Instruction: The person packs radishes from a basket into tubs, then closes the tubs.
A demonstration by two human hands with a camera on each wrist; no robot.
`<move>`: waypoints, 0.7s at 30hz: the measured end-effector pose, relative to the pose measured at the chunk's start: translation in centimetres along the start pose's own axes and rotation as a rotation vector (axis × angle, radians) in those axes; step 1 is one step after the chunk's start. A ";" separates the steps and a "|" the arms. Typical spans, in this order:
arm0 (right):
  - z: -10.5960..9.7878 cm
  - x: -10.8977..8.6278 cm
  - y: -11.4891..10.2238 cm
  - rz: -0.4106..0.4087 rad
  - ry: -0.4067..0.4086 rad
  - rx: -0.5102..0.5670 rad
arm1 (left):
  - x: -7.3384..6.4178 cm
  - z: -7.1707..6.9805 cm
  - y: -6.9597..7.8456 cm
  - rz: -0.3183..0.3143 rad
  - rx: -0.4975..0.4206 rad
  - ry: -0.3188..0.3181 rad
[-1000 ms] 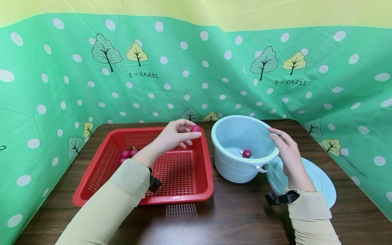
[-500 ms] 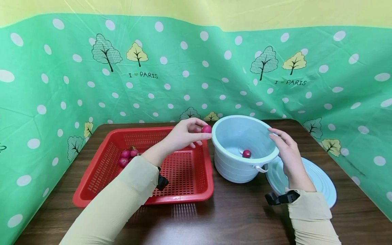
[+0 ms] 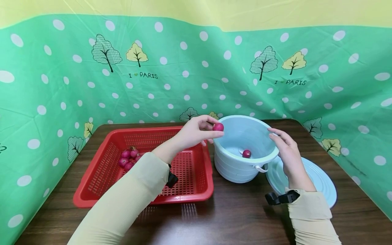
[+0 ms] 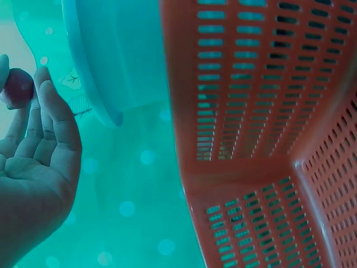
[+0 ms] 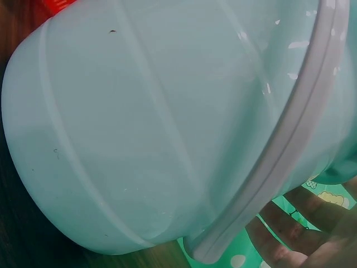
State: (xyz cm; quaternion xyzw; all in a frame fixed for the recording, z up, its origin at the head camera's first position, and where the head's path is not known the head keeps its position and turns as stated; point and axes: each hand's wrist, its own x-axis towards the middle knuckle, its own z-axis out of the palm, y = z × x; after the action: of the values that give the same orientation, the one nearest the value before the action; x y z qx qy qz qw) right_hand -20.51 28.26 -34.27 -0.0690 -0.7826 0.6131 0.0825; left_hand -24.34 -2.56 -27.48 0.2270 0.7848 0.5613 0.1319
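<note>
My left hand pinches a small red onion between thumb and fingertips, over the left rim of the light blue bucket. In the left wrist view the onion sits at the fingertips. Another red onion lies on the bucket's floor. My right hand holds the bucket's right rim; several of its fingers show beside the outer wall in the right wrist view. Several more red onions lie in the left part of the red basket, partly hidden by my left sleeve.
A light blue round lid lies on the brown table right of the bucket, partly under my right arm. The bucket's pale handle hangs at its front right. A green dotted cloth encloses the table's back and sides.
My left hand has carried the onion rightward, from above the basket's right edge to the bucket's left rim. My right hand and the bucket have stayed still.
</note>
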 end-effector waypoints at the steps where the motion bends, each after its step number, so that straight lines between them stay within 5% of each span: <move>1: 0.0 0.0 0.0 0.002 0.000 0.001 | 0.1 0.1 0.1 0.002 0.001 -0.003; 21: 0.0 0.0 0.0 0.002 0.001 0.005 | 1.1 3.1 0.3 -0.003 0.018 -0.067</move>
State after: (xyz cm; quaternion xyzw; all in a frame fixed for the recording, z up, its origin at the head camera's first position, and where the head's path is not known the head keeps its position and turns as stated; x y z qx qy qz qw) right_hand -20.52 28.24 -34.27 -0.0700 -0.7809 0.6152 0.0822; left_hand -23.86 0.62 -28.20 0.2456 0.7854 0.5460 0.1571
